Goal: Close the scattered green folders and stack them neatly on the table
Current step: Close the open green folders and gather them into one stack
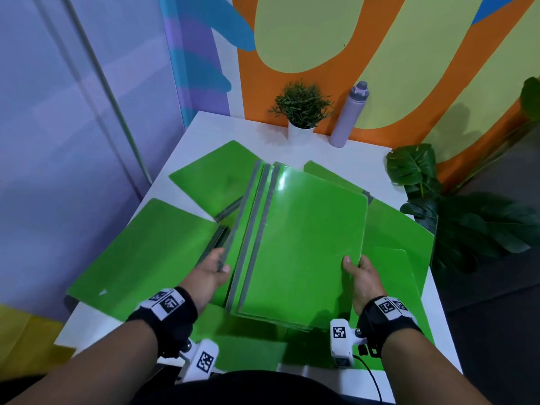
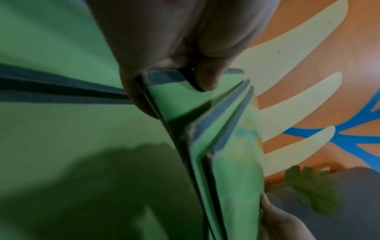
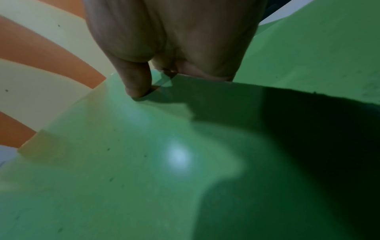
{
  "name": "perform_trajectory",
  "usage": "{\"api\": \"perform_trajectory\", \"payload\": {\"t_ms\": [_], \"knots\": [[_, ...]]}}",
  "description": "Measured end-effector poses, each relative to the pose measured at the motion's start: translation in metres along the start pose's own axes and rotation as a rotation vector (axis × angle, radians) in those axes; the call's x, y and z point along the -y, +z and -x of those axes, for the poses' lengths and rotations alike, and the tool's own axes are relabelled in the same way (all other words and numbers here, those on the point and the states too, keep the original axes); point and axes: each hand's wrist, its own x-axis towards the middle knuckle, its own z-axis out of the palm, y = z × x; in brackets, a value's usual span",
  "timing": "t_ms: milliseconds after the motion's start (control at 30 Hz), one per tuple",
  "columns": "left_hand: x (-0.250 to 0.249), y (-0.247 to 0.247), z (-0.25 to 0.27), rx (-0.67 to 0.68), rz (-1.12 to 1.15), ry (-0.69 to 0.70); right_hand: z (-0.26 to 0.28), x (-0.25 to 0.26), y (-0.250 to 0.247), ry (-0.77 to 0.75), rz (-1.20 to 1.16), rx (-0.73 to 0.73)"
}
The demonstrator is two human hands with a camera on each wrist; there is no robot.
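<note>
A small stack of closed green folders point(image 1: 295, 241) with grey spines is held above the table, near ends raised toward me. My left hand point(image 1: 214, 266) grips the stack's spine edge point(image 2: 164, 78), thumb on top. My right hand point(image 1: 355, 268) grips the opposite edge, thumb pressed on the top cover point(image 3: 160, 146). Below lie open green folders: one at the left point(image 1: 140, 252), one at the back left point(image 1: 216, 173), others at the right point(image 1: 400, 241) and under my wrists. The fingers under the stack are hidden.
The white table point(image 1: 204, 127) carries a small potted plant point(image 1: 301, 109) and a lilac bottle point(image 1: 347, 115) at its far edge by the painted wall. Large dark leaves point(image 1: 455, 209) stand off the table's right side.
</note>
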Motion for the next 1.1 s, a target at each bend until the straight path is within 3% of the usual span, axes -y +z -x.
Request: {"api": "perform_trajectory", "payload": {"t_ms": [133,267,400,500,600,767,867,1000,1100], "knots": [[0.011,0.006,-0.018,-0.001,-0.172,-0.049,-0.001,-0.008,0.001,-0.046,0.027,-0.07],[0.039,-0.022,-0.036,-0.3,-0.667,-0.098,-0.001,-0.012,-0.005,-0.026,0.077,-0.103],[0.074,-0.039,-0.035,-0.288,-1.026,-0.238,0.001,-0.02,-0.013,-0.002,0.099,-0.152],[0.087,-0.043,-0.035,-0.317,-1.091,-0.197,0.003,-0.02,-0.017,-0.002,0.072,-0.154],[0.073,-0.044,-0.035,-0.377,-1.045,-0.156,0.003,-0.015,-0.022,-0.015,0.053,-0.155],[-0.001,-0.053,-0.024,-0.663,-0.776,0.142,-0.001,0.008,-0.032,-0.064,-0.016,-0.175],[-0.051,-0.059,-0.003,-0.773,-0.665,0.222,-0.002,0.022,-0.033,-0.073,-0.089,-0.139],[-0.087,-0.058,0.025,-0.811,-0.477,0.357,-0.002,0.032,-0.026,-0.079,-0.194,-0.031],[-0.086,-0.051,0.024,-0.757,-0.271,0.415,-0.002,0.034,-0.016,-0.099,-0.239,0.046]]}}
